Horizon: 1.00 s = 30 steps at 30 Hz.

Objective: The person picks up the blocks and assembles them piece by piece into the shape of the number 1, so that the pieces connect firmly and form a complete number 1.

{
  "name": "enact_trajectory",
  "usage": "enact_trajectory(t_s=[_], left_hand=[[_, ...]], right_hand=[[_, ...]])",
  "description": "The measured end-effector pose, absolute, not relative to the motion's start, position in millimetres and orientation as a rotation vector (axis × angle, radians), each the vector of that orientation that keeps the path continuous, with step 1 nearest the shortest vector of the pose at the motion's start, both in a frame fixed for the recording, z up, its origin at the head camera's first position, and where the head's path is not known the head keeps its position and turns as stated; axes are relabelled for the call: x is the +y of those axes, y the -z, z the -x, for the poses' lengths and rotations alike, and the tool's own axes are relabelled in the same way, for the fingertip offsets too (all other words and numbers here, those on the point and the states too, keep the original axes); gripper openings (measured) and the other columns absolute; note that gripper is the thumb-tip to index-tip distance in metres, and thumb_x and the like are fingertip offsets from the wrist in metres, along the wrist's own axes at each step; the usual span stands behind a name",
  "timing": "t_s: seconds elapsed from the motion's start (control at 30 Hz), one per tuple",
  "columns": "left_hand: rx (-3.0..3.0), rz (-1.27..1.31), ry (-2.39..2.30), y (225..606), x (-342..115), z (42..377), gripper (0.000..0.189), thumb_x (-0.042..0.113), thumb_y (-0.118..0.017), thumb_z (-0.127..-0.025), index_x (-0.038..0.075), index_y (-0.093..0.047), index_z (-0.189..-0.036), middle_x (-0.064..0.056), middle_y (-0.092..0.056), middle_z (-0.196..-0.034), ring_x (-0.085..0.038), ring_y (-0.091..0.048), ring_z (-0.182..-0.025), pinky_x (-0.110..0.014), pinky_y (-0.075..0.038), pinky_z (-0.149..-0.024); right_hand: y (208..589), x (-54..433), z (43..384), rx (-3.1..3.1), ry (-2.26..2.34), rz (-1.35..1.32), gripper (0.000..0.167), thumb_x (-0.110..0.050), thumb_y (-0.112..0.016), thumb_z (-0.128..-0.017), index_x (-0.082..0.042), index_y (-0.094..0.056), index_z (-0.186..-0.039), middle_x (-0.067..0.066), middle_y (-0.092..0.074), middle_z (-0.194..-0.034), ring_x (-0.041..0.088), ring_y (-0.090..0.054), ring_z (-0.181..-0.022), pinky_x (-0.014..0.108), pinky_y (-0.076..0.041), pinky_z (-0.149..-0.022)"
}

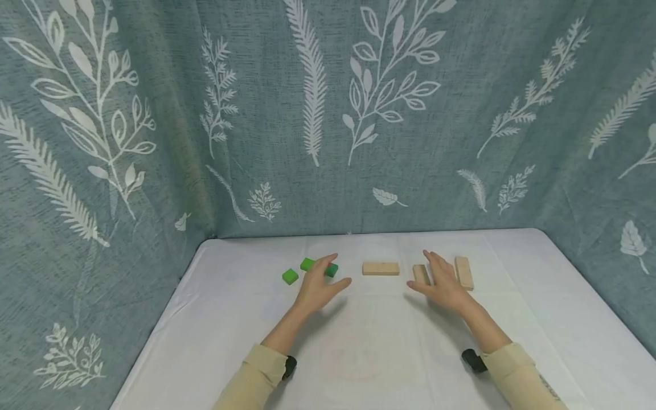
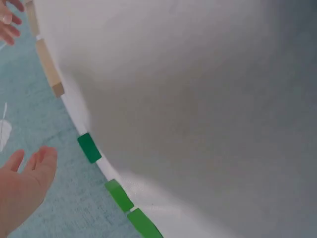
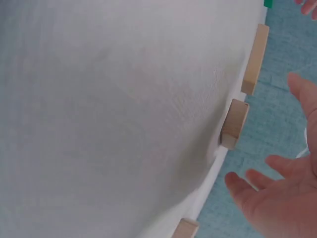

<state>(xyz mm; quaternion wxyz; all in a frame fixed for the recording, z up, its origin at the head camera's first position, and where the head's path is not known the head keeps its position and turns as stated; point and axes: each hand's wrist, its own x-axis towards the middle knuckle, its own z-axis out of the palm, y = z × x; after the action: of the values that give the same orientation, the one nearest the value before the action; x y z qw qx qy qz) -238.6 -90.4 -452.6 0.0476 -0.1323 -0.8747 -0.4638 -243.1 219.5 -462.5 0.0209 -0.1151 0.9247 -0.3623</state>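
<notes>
My left hand [image 1: 315, 289] hovers over the table's left part, fingers spread and holding nothing. It partly covers a bright green block [image 1: 307, 263] and a dark green block [image 1: 332, 270] in the head view; another bright green block [image 1: 290, 277] lies just to their left. In the left wrist view the dark green block [image 2: 89, 148] shows apart from the fingertips. On the other side my right hand [image 1: 443, 286] is raised, thumb and fingers apart, with nothing in it. Nearest to it are a short wooden block [image 1: 421, 275] and an upright-lying longer wooden block [image 1: 464, 273].
A third wooden block [image 1: 380, 269] lies crosswise between the hands. White cloth covers the table [image 1: 369, 353]. A blue-green curtain with white leaf patterns [image 1: 328, 193] stands behind the table and along both sides.
</notes>
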Motion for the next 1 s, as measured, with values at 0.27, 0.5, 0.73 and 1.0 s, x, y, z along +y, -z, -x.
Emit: enact_trajectory(t_s=[0.27,0.5,0.73,1.0], left_hand=[[-2.723,0.467,1.526,461,-77,251,0.055,0.019,-0.073,-0.088,-0.001,-0.053,-0.135,-0.019,-0.052,-0.135,-0.034,-0.053,-0.12,-0.043,-0.044,-0.1],[-2.782,0.578,1.424,467,-63,266,0.049,0.016,-0.073,-0.087,-0.002,-0.057,-0.13,-0.019,-0.057,-0.128,-0.034,-0.057,-0.115,-0.045,-0.047,-0.094],[-2.855,0.54,1.352,468,-49,279,0.049,0.013,-0.075,-0.086,-0.003,-0.057,-0.128,-0.018,-0.059,-0.123,-0.033,-0.058,-0.113,-0.041,-0.049,-0.093],[-2.878,0.514,1.272,474,-38,292,0.045,0.01,-0.074,-0.085,-0.004,-0.059,-0.125,-0.018,-0.062,-0.115,-0.032,-0.06,-0.107,-0.04,-0.05,-0.089]], right_hand=[[466,226,256,2.848,1.082,0.379,0.082,-0.028,-0.07,-0.09,0.01,-0.025,-0.146,0.037,-0.025,-0.146,0.054,-0.023,-0.135,0.064,-0.024,-0.106],[468,233,265,2.777,1.112,0.343,0.078,-0.019,-0.072,-0.089,0.012,-0.028,-0.145,0.037,-0.032,-0.142,0.052,-0.04,-0.125,0.056,-0.041,-0.099],[470,235,269,2.775,1.095,0.33,0.072,-0.018,-0.073,-0.087,0.012,-0.036,-0.141,0.034,-0.042,-0.135,0.048,-0.049,-0.118,0.051,-0.046,-0.094],[471,234,271,2.774,1.091,0.368,0.067,-0.016,-0.074,-0.087,0.013,-0.041,-0.138,0.032,-0.049,-0.131,0.044,-0.051,-0.116,0.05,-0.047,-0.092]])
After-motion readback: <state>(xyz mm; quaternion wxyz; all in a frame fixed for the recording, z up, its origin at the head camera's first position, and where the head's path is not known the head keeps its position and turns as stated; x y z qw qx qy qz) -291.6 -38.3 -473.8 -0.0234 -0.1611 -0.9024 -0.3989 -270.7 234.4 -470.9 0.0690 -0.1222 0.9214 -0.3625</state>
